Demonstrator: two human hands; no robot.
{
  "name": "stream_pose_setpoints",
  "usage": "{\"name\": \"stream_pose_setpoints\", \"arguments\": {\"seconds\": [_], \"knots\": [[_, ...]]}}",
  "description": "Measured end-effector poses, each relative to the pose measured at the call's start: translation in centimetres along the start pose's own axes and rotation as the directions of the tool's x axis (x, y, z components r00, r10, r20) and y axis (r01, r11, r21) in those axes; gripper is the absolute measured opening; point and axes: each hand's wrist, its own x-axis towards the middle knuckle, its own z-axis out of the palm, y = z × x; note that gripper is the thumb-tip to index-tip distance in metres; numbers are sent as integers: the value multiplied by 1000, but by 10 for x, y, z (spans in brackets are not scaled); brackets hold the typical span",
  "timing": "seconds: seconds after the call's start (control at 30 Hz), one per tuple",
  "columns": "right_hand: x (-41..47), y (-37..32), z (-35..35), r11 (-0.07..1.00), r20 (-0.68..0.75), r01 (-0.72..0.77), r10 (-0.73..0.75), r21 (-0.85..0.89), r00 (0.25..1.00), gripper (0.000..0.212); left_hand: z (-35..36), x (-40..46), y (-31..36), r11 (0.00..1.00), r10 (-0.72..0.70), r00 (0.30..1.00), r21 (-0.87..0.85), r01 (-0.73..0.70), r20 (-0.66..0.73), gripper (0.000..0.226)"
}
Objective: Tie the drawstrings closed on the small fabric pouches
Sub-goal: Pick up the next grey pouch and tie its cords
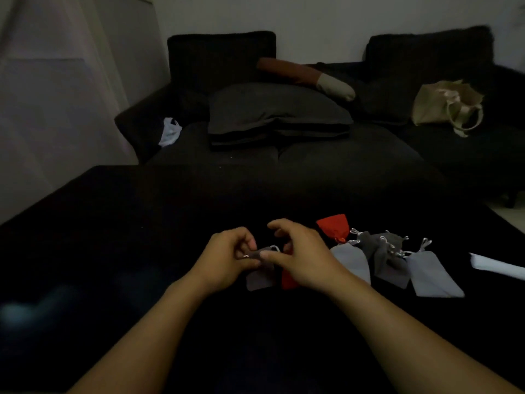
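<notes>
A small grey pouch (259, 278) hangs over the black table (113, 251), held at its gathered top between both hands. My left hand (227, 258) pinches the neck and its light drawstring. My right hand (301, 257) pinches the same neck with thumb and forefinger, its other fingers curled above. A red pouch (288, 280) lies partly hidden under my right hand. To the right lie another red pouch (333, 226), a light grey pouch (352, 263), dark grey pouches (389, 263) and a further light grey pouch (431, 275), their silver drawstrings showing.
A white strip of paper (494, 265) lies at the table's right edge. Behind the table stands a dark sofa (284, 155) with a grey cushion (275, 112), a rolled brown and cream item (306, 76), a white bag (170, 132) and a beige tote (451, 106).
</notes>
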Motion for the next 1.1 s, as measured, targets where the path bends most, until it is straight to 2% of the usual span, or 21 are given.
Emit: {"name": "stream_pose_setpoints", "arguments": {"seconds": [0.07,0.13,0.17,0.23,0.33,0.53,0.7,0.8,0.93,1.0,1.1], "knots": [[4,5,-7,997,26,33,-35,69,999,37,2,-4,17,993,97,992,-62,-102,-77,29],[4,8,-18,989,44,84,-90,124,995,17,3,-5,29,983,134,980,-108,-150,-145,32],[2,9,-24,986,53,103,-111,132,992,14,3,-7,34,980,134,980,-126,-153,-147,32],[-4,10,-35,982,62,101,-112,161,992,15,2,-8,41,985,126,988,-110,-136,-93,34],[-15,11,-45,961,58,64,-82,271,995,16,-2,-10,42,986,166,986,19,-165,-26,29],[-25,19,-59,956,105,-19,-12,292,994,21,0,-11,54,962,194,981,200,-185,-27,23],[-31,23,-64,963,-5,-46,49,267,999,7,1,-6,53,951,170,985,262,-166,9,16],[-32,28,-70,970,-11,-72,76,232,997,5,1,-4,50,928,203,979,313,-203,35,13],[-38,33,-84,1000,14,-9,9,-11,1000,8,-7,1,47,886,263,962,378,-271,74,11],[-39,34,-94,994,-32,49,-52,-96,998,11,-13,4,44,884,293,955,369,-287,40,11],[-42,36,-103,994,-55,46,-51,-98,997,15,-13,3,47,900,352,933,301,-316,-73,6]]}}
